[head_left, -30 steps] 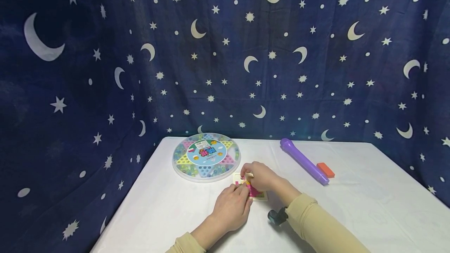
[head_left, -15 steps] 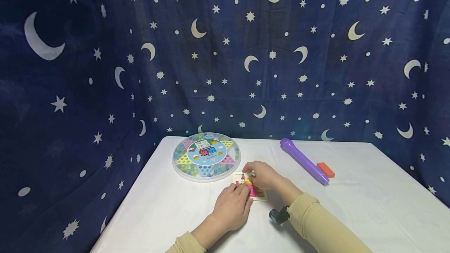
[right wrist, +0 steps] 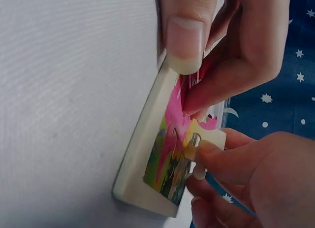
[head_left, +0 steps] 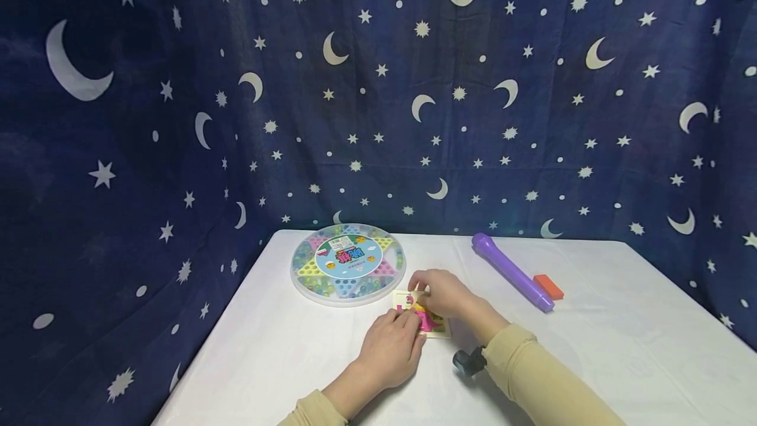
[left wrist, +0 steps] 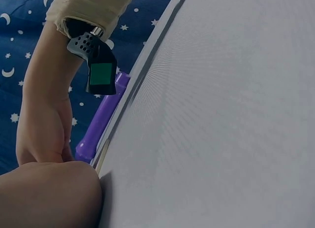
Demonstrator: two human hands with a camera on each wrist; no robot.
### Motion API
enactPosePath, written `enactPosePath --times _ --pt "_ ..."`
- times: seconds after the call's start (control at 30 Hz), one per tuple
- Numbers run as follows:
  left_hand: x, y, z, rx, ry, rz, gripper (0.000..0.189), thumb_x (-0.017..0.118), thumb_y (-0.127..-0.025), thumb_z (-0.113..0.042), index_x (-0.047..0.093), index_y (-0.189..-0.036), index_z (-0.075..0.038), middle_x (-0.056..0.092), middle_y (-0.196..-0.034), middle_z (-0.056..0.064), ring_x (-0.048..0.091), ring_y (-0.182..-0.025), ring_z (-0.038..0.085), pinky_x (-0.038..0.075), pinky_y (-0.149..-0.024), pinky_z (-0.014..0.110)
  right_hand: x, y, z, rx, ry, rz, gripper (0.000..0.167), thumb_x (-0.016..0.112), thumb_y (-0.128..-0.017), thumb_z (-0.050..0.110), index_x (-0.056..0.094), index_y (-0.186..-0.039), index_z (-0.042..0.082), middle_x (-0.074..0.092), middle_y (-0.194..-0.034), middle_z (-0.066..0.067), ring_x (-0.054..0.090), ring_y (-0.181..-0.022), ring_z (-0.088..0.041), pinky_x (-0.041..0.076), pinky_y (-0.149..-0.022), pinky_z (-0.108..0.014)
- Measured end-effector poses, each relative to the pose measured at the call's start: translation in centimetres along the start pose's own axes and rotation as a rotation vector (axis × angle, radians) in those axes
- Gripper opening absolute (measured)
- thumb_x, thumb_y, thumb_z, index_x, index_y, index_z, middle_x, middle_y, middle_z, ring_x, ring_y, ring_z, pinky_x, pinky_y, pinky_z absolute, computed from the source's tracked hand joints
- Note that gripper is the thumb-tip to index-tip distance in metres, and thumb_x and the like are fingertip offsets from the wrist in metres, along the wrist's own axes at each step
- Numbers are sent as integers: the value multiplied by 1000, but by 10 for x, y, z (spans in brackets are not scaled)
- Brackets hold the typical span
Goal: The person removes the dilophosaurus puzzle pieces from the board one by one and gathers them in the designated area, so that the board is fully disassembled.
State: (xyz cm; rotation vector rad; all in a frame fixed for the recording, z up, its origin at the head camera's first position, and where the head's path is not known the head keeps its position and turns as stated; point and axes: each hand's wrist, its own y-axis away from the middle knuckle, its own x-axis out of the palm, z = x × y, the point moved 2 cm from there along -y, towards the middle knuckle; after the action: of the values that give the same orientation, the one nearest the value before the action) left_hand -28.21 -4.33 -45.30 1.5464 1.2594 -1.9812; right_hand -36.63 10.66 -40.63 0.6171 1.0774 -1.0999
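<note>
A small jigsaw puzzle [head_left: 439, 329] with a pink dinosaur picture and a cream border lies on the white table. The left hand [head_left: 390, 349] rests on its near left part, a bent finger pressing the picture and the thumb [right wrist: 184, 38] at the border's edge. From the far right, the right hand [head_left: 445, 293] reaches over the puzzle. Its thumb and finger pinch a small cream-edged jigsaw piece [right wrist: 215, 137], tilted up over the picture in the right wrist view. In the left wrist view, the left hand [left wrist: 49, 196] hides nearly all of the puzzle.
Just behind the hands sits a round, clear-lidded Chinese checkers set [head_left: 347, 265] with marbles. A purple toy microphone [head_left: 513, 273] lies to the right, beside an orange block [head_left: 548, 286]. A dark wrist camera [head_left: 469, 363] hangs under the right sleeve. Starry curtains [head_left: 378, 117] stand behind.
The right hand has shifted slightly up and away from the puzzle's middle, uncovering more of the pink picture. The left hand has stayed in place.
</note>
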Motion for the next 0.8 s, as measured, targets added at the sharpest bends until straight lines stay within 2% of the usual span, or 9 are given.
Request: enactPosePath --times 0.23,0.4,0.5,0.7,0.8 --pt "0 0 -1 -6 4 16 37 50 -106 -34 61 -131 -9 66 -127 3 59 -115 23 47 -99 39 -2 2 -5 62 -102 21 12 76 -91 6 70 -93 16 67 -89 4 60 -84 -15 55 -84 -41" --pt "-1 0 -1 1 -26 48 43 48 -107 -36 61 -139 -10 62 -139 4 57 -122 23 46 -101 40 -3 3 -7 29 -104 25 12 75 -92 8 69 -91 19 67 -88 5 60 -82 -14 53 -82 -41" --pt "-3 -1 -2 10 -48 46 44 49 -106 -36 62 -139 -11 62 -140 5 57 -122 24 47 -100 40 -5 4 -10 21 -125 2 14 75 -93 9 68 -92 21 66 -87 5 60 -81 -15 53 -79 -40" --pt "-4 0 -3 11 -58 34 43 50 -106 -35 63 -138 -11 63 -138 5 57 -123 25 47 -100 40 -13 6 -22 69 -197 -64 12 73 -96 13 70 -95 25 69 -92 4 63 -87 -17 54 -78 -40" --pt "-4 0 -2 -2 -48 46 43 49 -106 -35 63 -139 -12 62 -139 5 56 -123 24 46 -100 40 -19 8 -32 72 -189 -89 11 72 -94 12 71 -95 23 71 -92 2 65 -88 -20 53 -77 -43"
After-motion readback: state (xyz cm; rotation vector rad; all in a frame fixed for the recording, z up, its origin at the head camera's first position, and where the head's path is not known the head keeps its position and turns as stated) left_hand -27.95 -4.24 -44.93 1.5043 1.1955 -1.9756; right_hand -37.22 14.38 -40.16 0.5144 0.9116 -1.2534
